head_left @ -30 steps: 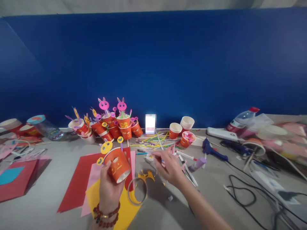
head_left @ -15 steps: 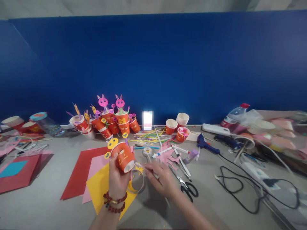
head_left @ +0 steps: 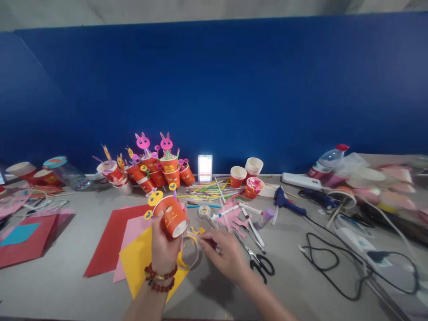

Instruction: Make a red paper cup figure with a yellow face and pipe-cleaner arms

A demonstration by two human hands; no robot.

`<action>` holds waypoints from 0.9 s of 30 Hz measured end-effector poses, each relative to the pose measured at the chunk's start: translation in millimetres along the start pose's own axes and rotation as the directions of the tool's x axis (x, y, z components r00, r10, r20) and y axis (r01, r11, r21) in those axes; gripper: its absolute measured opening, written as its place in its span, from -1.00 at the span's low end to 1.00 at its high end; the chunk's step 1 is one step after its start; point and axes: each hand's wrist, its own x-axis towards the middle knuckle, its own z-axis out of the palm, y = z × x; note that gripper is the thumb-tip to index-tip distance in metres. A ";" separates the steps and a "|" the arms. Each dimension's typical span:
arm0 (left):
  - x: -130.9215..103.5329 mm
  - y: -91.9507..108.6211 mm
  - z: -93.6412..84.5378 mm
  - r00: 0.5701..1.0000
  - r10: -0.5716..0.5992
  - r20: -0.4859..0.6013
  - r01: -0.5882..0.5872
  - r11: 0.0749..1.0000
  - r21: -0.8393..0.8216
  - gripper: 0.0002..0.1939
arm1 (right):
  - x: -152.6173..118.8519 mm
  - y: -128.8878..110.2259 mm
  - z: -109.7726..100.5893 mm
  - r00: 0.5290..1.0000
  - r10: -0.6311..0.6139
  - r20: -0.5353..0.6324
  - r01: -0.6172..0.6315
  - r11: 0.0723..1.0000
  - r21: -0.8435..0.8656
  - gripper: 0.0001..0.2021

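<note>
My left hand (head_left: 164, 243) is wrapped round a red paper cup (head_left: 171, 217), tilted so its white base points down to the right. Yellow paper discs with drawn eyes (head_left: 155, 198) stick out at the cup's far end. My right hand (head_left: 222, 252) is just right of the cup, thumb and fingers pinched; what they hold, if anything, is too small to make out. Yellow paper cut-outs (head_left: 197, 230) lie by its fingertips. A roll of clear tape (head_left: 198, 258) rests between my hands, partly over a yellow sheet (head_left: 140, 263).
Black-handled scissors (head_left: 262, 266), markers (head_left: 255, 232) and a purple glue stick (head_left: 266, 217) lie to the right. Beyond are a blue glue gun (head_left: 284, 200) and its cable. Decorated cups (head_left: 170, 165), pipe cleaners (head_left: 207, 191) and a phone (head_left: 205, 168) stand or lie along the back.
My right hand has shifted slightly, its fingertips a little lower and less far toward the cup's base. My left hand still holds the cup, barely moved.
</note>
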 end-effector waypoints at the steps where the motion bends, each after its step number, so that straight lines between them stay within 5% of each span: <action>1: -0.6 0.0 0.6 1.000 0.001 0.000 -0.001 1.000 0.000 -0.74 | -2.6 -0.8 1.9 1.000 0.010 -0.005 -0.010 1.000 -0.021 -0.83; 20: -13.0 -6.9 -2.6 0.983 0.178 -0.034 -0.176 0.983 0.059 -0.78 | -7.4 -14.4 2.2 0.998 0.053 -0.019 -0.056 0.978 -0.202 -0.79; 27: -15.9 -5.8 -1.1 0.990 0.138 0.041 -0.141 0.987 0.079 -0.77 | -6.2 -14.4 -2.0 1.000 0.008 0.007 -0.006 0.975 -0.223 -0.80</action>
